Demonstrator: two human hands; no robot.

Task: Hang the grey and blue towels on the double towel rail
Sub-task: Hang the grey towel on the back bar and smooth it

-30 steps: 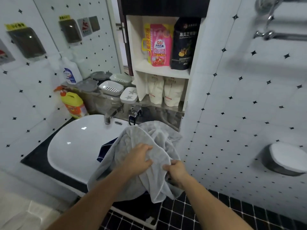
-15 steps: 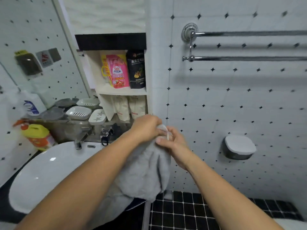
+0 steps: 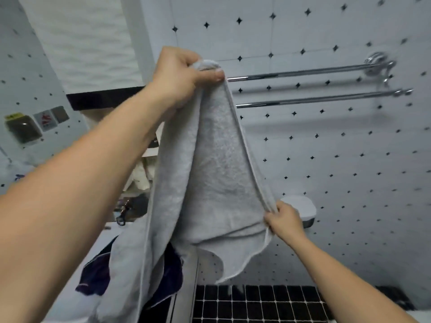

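Note:
The grey towel [image 3: 210, 178] hangs stretched between both hands in front of the tiled wall. My left hand [image 3: 182, 73] pinches its top corner high up, level with the left end of the double towel rail [image 3: 303, 72]. My right hand [image 3: 283, 220] grips the towel's right edge lower down. The rail's two chrome bars run to the right across the wall, the lower bar [image 3: 314, 100] below the upper one; their left ends are hidden by the towel. The dark blue towel [image 3: 95, 276] lies in the sink at the lower left, partly covered by grey cloth.
A white wall-mounted dish [image 3: 303, 208] sits just behind my right hand. A shelf niche with pouches [image 3: 142, 176] and a tap [image 3: 123, 213] show left of the towel. The white sink [image 3: 70, 304] is below, black floor tiles [image 3: 256, 304] at the bottom.
My left hand has lifted the towel's corner from chest height up to the rail. My right hand slid down along the edge, spreading the towel open. The view has swung right and up.

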